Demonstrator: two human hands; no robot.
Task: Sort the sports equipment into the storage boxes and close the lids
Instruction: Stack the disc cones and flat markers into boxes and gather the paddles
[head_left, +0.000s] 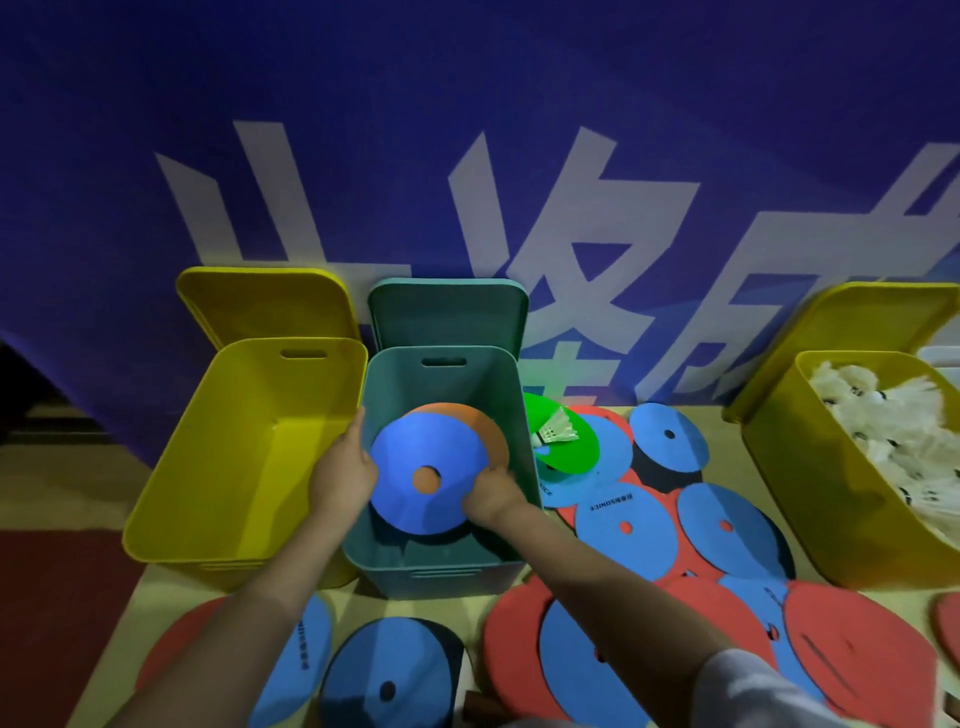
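we hold a flat round blue foam disc (423, 470) over an orange one, inside the open teal plastic box (441, 384) | left hand (340, 475) fingers curled on its left rim | right hand (491, 493) fingers pinching its right rim | empty yellow plastic box (208, 467) beyond our left knuckles

One blue disc (626, 527) lying right of the teal box bears small dark lettering, upside down to the camera, seemingly "SONICE" followed by unreadable characters. Another blue disc (306, 644) at lower left carries similar print (too blurred to read). The banner (467, 156) behind shows large white Chinese characters, partly hidden.
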